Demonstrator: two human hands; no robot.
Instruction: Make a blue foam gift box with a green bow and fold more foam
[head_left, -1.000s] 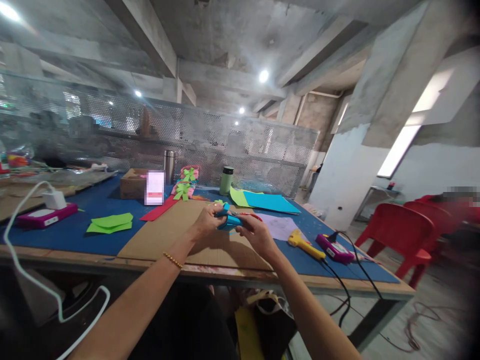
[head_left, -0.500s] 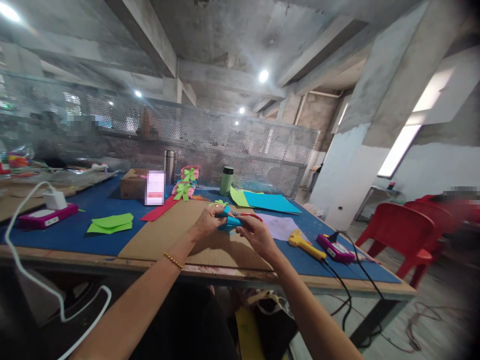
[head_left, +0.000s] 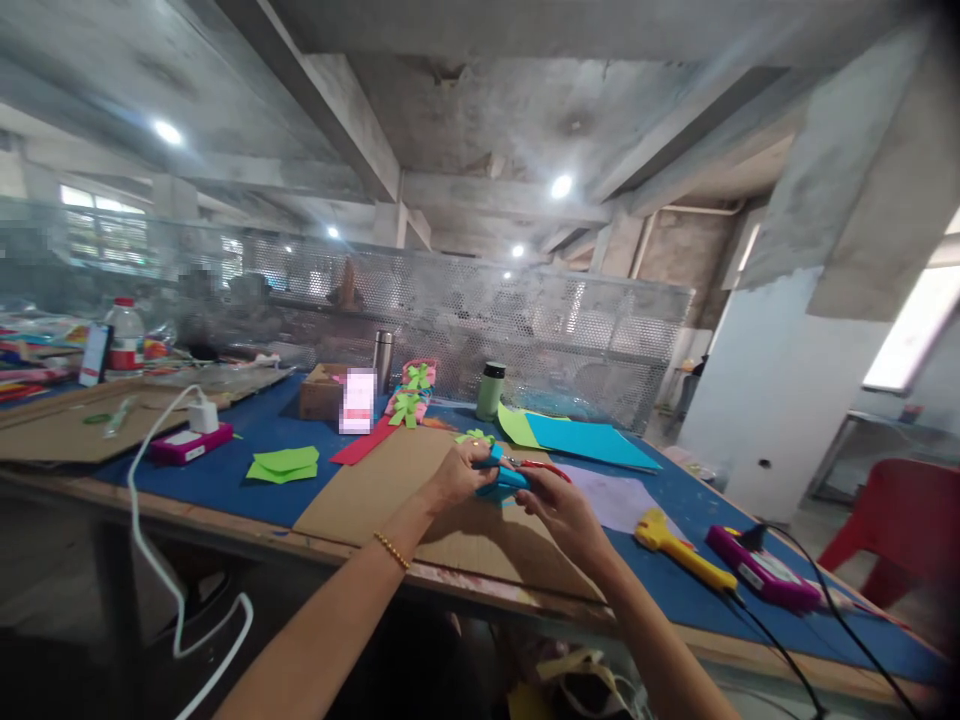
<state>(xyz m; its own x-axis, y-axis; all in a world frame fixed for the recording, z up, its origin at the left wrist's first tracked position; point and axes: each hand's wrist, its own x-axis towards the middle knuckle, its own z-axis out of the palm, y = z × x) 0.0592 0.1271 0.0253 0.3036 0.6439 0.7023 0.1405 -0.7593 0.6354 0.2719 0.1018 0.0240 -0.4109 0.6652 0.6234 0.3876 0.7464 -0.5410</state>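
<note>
My left hand [head_left: 459, 474] is closed on a folded piece of blue paper [head_left: 501, 482], held just above the cardboard sheet [head_left: 375, 490]. A pair of red-handled scissors [head_left: 546, 468] is in my right hand [head_left: 556, 500], whose fingers are wrapped round it; the blades meet the blue paper near my left fingers. My fingers hide part of the paper and the scissors. Just beyond my left hand a light green paper cut-out [head_left: 474, 437] lies on the cardboard. Pink pieces with green paper bows [head_left: 409, 408] stand farther back.
Green paper sheets [head_left: 282, 464] lie left, blue sheets [head_left: 592, 440] back right, and lilac paper [head_left: 619, 498] right. A yellow glue gun [head_left: 686, 555] and purple power strip [head_left: 761, 570] sit near the right edge. A green bottle [head_left: 490, 392] and cardboard box [head_left: 321, 394] stand behind.
The camera view has turned left, so everything sits farther right and slightly lower in the picture. My hands keep nearly the same hold on the blue paper and scissors.
</note>
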